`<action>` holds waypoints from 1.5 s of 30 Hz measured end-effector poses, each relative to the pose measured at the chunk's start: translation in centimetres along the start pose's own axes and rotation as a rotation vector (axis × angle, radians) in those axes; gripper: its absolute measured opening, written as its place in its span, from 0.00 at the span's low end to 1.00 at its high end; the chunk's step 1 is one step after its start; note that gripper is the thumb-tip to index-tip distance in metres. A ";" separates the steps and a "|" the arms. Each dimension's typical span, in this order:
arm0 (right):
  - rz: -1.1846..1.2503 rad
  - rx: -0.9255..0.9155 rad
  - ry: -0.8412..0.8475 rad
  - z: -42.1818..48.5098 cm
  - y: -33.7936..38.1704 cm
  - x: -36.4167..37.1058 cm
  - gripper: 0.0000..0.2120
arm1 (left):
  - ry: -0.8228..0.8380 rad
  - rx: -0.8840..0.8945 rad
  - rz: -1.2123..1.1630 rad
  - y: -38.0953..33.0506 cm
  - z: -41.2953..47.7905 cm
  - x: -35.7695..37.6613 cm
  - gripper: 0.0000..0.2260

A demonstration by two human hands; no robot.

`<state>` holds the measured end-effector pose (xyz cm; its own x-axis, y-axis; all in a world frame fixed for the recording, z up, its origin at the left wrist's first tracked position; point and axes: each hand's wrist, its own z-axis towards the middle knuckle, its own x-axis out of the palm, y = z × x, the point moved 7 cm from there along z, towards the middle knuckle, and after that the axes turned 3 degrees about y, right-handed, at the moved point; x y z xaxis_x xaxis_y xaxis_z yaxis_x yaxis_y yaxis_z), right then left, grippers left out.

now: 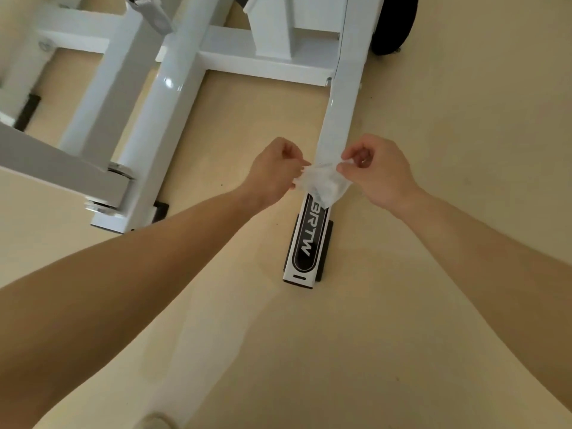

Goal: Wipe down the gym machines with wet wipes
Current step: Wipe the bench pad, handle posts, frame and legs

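A crumpled wet wipe (323, 181) is held up between both hands, right over the white floor rail (342, 113) of the gym machine (173, 97). The left hand (274, 173) is curled, with one edge of the wipe pinched at its fingertips. The right hand (379, 171) is curled likewise, the opposite edge pinched between thumb and forefinger. The wipe is bunched in the middle and is left sagging just above the near part of the rail, close to a black label (306, 246). Whether the rail is touched by it cannot be told from this angle.

The step in hand is judged to be preparation: the wipe is being spread or refolded, not dragged over metal. No wiping stroke is shown, and the wiping of this rail is judged not yet begun.

For the next move a flat pad is called for. The wipe needs to be opened out or folded neatly, then laid on the rail under flattened fingers and drawn along its length, label end included. One hand should be enough; the other can be freed. The beige floor (448, 243) beside the rail is best avoided, so that grit is not picked up.
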<state>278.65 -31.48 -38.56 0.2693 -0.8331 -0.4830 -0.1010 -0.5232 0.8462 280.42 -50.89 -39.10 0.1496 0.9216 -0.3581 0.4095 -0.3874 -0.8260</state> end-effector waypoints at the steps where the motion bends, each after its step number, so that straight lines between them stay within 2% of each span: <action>1: 0.001 -0.005 -0.021 -0.1 -0.2 0.1 0.11 | 0.013 -0.034 -0.090 0.1 -0.1 0.4 0.06; 2: 0.003 -0.007 -0.044 -0.2 -0.3 0.1 0.11 | 0.028 -0.038 -0.102 0.0 -0.2 0.7 0.05; 3: 0.008 -0.005 -0.057 -0.3 -0.3 0.1 0.10 | 0.046 -0.012 -0.040 -0.2 -0.2 1.0 0.09; 5: 0.017 -0.001 -0.052 -0.4 -0.5 0.3 0.10 | 0.064 0.099 0.190 -0.4 -0.1 1.2 0.17; 8: -0.040 -0.012 -0.042 -0.4 -0.6 0.6 0.10 | 0.043 0.177 0.342 -0.6 0.1 1.4 0.09; 11: -0.041 0.010 -0.088 -0.1 -0.6 0.1 0.10 | -0.001 0.120 0.250 -0.7 0.1 0.6 0.06; 14: 0.068 0.038 -0.098 0.1 -0.8 -0.1 0.10 | -0.021 0.041 0.034 0.0 -0.1 -0.4 0.06; 20: 0.186 0.040 0.001 -0.1 -1.0 1.1 0.06 | -0.026 0.018 -0.210 0.8 -0.2 -1.1 0.06; 24: 0.134 0.051 -0.051 0.0 -1.6 0.7 0.08 | -0.084 0.072 -0.073 0.4 0.4 -2.3 0.12; 27: 0.162 0.054 -0.130 0.1 -1.6 -0.3 0.08 | -0.118 0.074 -0.085 0.1 0.4 -2.7 0.11; 30: 0.175 0.039 -0.062 0.3 -1.1 0.0 0.08 | -0.144 0.081 -0.118 -0.1 0.5 -2.9 0.10; 33: 0.036 0.012 0.023 0.3 -0.2 1.0 0.20 | -0.114 0.145 -0.102 -1.3 0.5 -2.9 0.09; 35: 0.025 -0.016 0.068 0.4 1.0 1.6 0.24 | -0.061 0.200 -0.075 -2.2 0.4 -2.6 0.10; 38: 0.105 -0.041 0.118 0.8 3.0 2.0 0.19 | 0.006 0.248 -0.033 -2.9 0.1 -2.3 0.11; 42: 0.138 -0.064 0.019 1.4 4.1 1.3 0.01 | -0.061 0.265 0.035 -2.6 -0.2 -3.0 0.08; 45: 0.232 0.010 -0.052 1.8 3.0 0.1 0.05 | -0.154 0.188 0.027 -1.4 0.0 -4.4 0.07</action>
<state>276.67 -33.43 -36.46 0.1880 -0.9392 -0.2873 -0.1643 -0.3185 0.9336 279.18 -54.40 -36.34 0.0135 0.9021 -0.4313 0.2304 -0.4225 -0.8766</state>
